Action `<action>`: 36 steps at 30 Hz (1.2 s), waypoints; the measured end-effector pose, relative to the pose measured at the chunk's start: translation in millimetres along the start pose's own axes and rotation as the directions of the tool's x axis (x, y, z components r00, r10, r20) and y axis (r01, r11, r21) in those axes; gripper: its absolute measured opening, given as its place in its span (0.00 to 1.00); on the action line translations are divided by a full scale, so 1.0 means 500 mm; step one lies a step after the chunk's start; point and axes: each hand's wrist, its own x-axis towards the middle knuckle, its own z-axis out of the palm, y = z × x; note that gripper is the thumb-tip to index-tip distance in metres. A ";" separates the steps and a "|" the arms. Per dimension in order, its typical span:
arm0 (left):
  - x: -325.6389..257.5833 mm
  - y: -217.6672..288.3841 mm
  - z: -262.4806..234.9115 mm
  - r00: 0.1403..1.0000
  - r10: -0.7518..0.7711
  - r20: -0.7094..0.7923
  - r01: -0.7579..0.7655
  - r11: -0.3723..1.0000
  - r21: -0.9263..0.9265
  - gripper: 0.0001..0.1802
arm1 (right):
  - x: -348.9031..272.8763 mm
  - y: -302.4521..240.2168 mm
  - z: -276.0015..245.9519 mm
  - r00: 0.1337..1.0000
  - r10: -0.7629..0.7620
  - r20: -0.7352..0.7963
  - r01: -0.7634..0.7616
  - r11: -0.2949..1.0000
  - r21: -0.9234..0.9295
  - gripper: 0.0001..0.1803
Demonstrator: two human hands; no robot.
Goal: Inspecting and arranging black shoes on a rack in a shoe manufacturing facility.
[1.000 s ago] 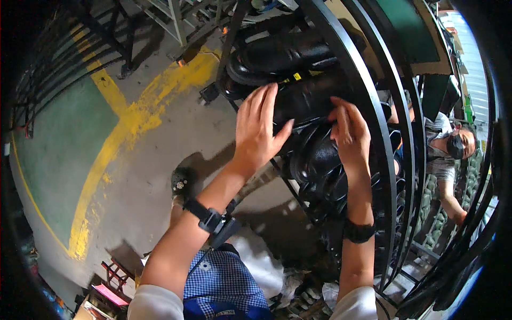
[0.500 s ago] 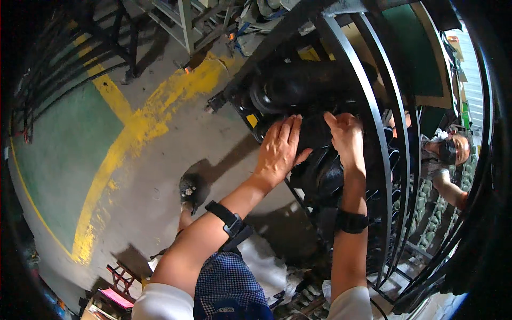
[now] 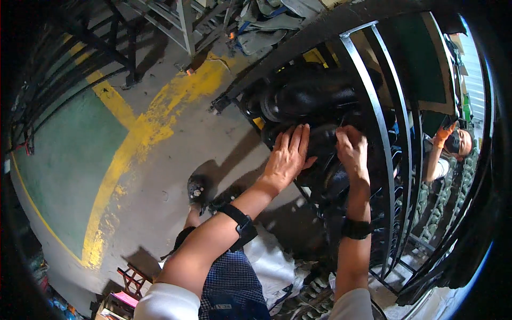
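A glossy black moulded piece (image 3: 323, 137), its exact kind unclear, lies between my hands on a dark metal rack. My left hand (image 3: 288, 157) rests flat on its left end, fingers stretched and close together, thumb pointing right. At the other end my right hand (image 3: 353, 152) is closed, with bent fingers pinching the edge; the fingertips are partly hidden. Just beyond lies a larger, rounded black piece (image 3: 314, 95). More shiny dark pieces (image 3: 333, 184) are heaped below my hands, hard to tell apart in the shadow.
Metal bars (image 3: 368, 80) of the rack rise close to my right hand. Behind them a co-worker (image 3: 448, 146) wears an orange glove, near rows of greenish pieces (image 3: 442, 200). A grey floor with yellow lines (image 3: 109, 186) spreads left. Grey flat pieces (image 3: 261, 40) are piled at the back.
My view has shifted a little. My right hand's fingers have drawn in, where thumb and forefinger stuck out before. The co-worker's arm has gone from lowered to raised.
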 end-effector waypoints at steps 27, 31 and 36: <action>0.020 0.029 -0.016 1.000 0.024 -0.003 -0.025 0.994 -0.104 0.39 | -0.030 -0.018 -0.051 0.782 -0.587 -0.207 0.291 0.639 -0.712 0.21; 0.020 0.049 -0.013 0.999 0.040 -0.006 -0.040 0.999 -0.028 0.38 | 0.026 0.010 -0.044 0.653 -0.752 -0.092 0.323 0.386 -0.864 0.25; 0.019 0.051 -0.017 1.000 0.029 -0.003 -0.029 0.999 -0.040 0.37 | 0.054 0.026 -0.035 0.676 -0.730 -0.099 0.314 0.406 -0.858 0.23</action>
